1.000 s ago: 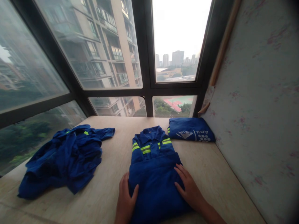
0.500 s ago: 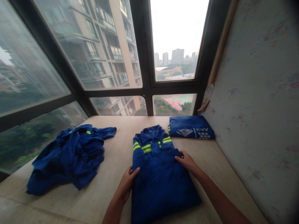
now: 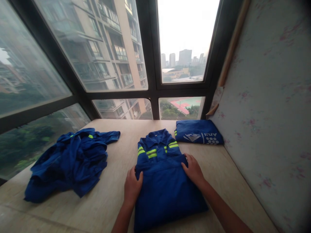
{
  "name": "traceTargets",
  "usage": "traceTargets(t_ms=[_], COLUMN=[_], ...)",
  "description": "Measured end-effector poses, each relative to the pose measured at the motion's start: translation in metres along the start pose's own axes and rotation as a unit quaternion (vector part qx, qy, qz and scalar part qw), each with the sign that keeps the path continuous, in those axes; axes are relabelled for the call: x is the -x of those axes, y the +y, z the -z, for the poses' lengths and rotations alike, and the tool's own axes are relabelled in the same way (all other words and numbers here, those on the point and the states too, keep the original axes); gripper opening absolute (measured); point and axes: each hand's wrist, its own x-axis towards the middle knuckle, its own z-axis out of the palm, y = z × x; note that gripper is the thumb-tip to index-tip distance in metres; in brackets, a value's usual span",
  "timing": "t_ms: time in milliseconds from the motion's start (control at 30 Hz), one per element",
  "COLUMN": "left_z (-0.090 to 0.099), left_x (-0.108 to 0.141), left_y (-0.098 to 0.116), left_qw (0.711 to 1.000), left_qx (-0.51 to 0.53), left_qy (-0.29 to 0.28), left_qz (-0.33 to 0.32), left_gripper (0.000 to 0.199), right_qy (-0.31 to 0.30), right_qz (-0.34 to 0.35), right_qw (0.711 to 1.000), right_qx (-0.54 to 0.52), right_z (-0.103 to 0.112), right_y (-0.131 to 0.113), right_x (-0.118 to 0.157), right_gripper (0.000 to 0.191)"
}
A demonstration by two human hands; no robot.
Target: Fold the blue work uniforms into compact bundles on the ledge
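Note:
A blue work jacket with yellow-green reflective bands lies in front of me, its collar pointing to the window. Its lower part is folded up over the chest. My left hand holds the left edge of the fold, thumb on top. Across from it, my right hand has the upper right corner of the fold between thumb and fingers. Some fingertips are hidden by the cloth. A second blue garment lies crumpled to the left. At the back right rests a folded blue garment with white lettering.
The garments lie on a pale ledge. Dark-framed windows bound it at the back and left. A flower-patterned wall closes off the right side.
My left hand has moved a little up along the jacket's left edge. My right hand has shifted slightly at its corner, with its fingers higher. The other garments lie as before.

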Motion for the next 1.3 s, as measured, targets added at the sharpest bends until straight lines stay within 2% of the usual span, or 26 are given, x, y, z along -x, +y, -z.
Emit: traceTargets(t_ms=[33,100,167,233,267,333,433,533,633,700,800,867,933,1033,1133,1300], left_z=[-0.001,-0.001,-0.002,-0.004,-0.006,-0.009,-0.012,-0.011,-0.007,0.000,0.017,0.032,0.045,0.056,0.060,0.064], left_x=[0.002,0.002,-0.001,-0.008,-0.011,-0.016,-0.017,-0.009,0.002,0.006,0.002,-0.004,-0.012,-0.020,-0.024,-0.028], left_y=[0.000,0.002,0.002,0.000,-0.002,-0.008,-0.014,-0.017,-0.027,-0.041,-0.067,-0.079,-0.081,-0.071,-0.056,-0.045], left_qw=[0.996,0.964,0.915,0.862,0.844,0.831,0.837,0.836,0.843,0.852,0.855,0.834,0.801,0.758,0.714,0.638], left_qx=[-0.057,-0.169,-0.244,-0.289,-0.301,-0.310,-0.307,-0.294,-0.272,-0.256,-0.233,-0.233,-0.253,-0.300,-0.339,-0.397], left_qy=[0.019,0.015,-0.058,-0.154,-0.190,-0.226,-0.221,-0.216,-0.187,-0.146,-0.085,-0.086,-0.118,-0.167,-0.208,-0.247], left_qz=[-0.064,-0.205,-0.317,-0.386,-0.400,-0.402,-0.396,-0.409,-0.425,-0.432,-0.456,-0.493,-0.530,-0.554,-0.576,-0.611], left_gripper=[0.049,0.050,0.050,0.051,0.052,0.054,0.055,0.057,0.062,0.061,0.056,0.059,0.063,0.072,0.079,0.071], right_qy=[0.016,0.000,-0.068,-0.136,-0.160,-0.189,-0.208,-0.219,-0.199,-0.170,-0.149,-0.163,-0.180,-0.185,-0.184,-0.172], right_qz=[0.052,0.175,0.282,0.326,0.322,0.294,0.271,0.273,0.273,0.279,0.313,0.339,0.361,0.386,0.411,0.464], right_qw=[0.998,0.983,0.954,0.932,0.930,0.934,0.938,0.936,0.941,0.945,0.938,0.926,0.914,0.899,0.882,0.846], right_qx=[0.028,0.060,0.073,0.077,0.075,0.068,0.059,0.035,-0.009,-0.028,-0.012,0.021,0.054,0.096,0.140,0.197], right_z=[0.002,0.007,0.012,0.012,0.010,0.004,-0.002,-0.001,0.005,0.011,0.025,0.036,0.047,0.056,0.056,0.050], right_y=[-0.004,-0.014,-0.023,-0.026,-0.025,-0.020,-0.011,-0.006,0.004,0.019,0.046,0.059,0.064,0.060,0.055,0.062], right_x=[0.002,0.004,0.004,0.003,0.003,0.003,0.008,0.016,0.026,0.032,0.039,0.041,0.040,0.032,0.023,0.016], right_gripper=[0.047,0.046,0.045,0.042,0.042,0.047,0.055,0.054,0.039,0.030,0.041,0.050,0.055,0.058,0.056,0.048])
